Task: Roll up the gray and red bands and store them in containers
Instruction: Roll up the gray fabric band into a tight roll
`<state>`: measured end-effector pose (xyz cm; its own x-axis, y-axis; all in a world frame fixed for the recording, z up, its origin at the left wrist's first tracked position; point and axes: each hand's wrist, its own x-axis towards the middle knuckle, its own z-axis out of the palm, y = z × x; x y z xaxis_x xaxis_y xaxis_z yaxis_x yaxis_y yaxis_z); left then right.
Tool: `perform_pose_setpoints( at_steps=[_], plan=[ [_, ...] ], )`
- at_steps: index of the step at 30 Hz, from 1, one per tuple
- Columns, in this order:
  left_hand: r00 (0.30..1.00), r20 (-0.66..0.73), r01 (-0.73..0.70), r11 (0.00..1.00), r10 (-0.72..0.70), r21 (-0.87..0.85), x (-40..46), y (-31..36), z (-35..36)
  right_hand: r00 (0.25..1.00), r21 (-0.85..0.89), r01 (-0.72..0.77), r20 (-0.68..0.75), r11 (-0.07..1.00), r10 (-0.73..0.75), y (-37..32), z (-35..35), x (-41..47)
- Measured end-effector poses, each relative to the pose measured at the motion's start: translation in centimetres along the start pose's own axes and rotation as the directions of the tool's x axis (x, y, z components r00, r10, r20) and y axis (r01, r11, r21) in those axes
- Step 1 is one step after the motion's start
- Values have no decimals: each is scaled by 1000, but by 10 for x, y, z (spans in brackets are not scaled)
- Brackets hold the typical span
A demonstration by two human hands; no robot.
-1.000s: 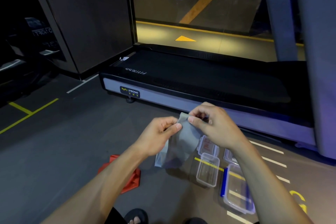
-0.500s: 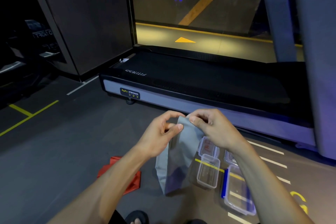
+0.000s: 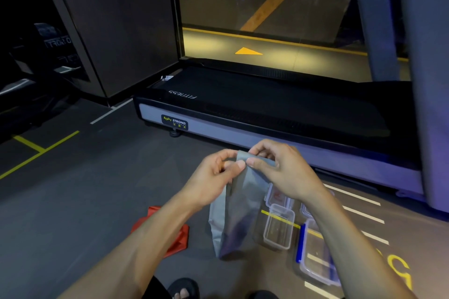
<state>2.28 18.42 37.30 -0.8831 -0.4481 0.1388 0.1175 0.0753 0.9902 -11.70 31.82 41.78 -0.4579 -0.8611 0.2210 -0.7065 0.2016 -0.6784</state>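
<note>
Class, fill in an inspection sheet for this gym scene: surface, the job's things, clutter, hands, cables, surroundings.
Surface: dark gym floor with yellow and white lines.
Job's things: gray band hangs unrolled from both hands; red band lies crumpled on the floor; clear containers sit open on the floor.
Clutter: nothing seen.
Hands: left hand and right hand pinch the gray band's top edge.
Cables: nothing seen.
Surroundings: treadmill ahead; sandaled foot below.

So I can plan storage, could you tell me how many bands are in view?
2: the gray band hangs from both hands; the red band lies on the floor, partly behind the left forearm.
</note>
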Motion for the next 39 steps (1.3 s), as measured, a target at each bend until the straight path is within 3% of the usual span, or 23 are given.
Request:
perform_pose_setpoints(
  at_steps=[6, 11, 16, 23, 28, 39],
  plan=[
    [998, 60, -33, 999, 33, 0, 2, -5, 0, 1000, 26, -12, -21, 1000, 12, 2, -1, 0],
    [999, -13, -30, 993, 32, 117, 5, -10, -3, 1000, -25, 3, 7, 1000, -3, 1, 3, 1],
    [997, -34, -61, 994, 65, 94, 6, -5, -1, 999, -39, -5, 42, 999, 7, 1, 5, 3],
    [997, -44, -65, 993, 69, 94, 2, -6, -3, 998, 95, -44, 49, 995, 39, 1, 7, -1],
    [999, -7, -39, 999, 38, -39, -1, -3, -3, 999, 133, -29, -12, 991, 31, 0, 6, 2],
    [996, 92, 23, 1000, -22, -9, -4, -1, -3, 996, 332, -87, 12, 939, 89, 11, 0, 4]
  ],
)
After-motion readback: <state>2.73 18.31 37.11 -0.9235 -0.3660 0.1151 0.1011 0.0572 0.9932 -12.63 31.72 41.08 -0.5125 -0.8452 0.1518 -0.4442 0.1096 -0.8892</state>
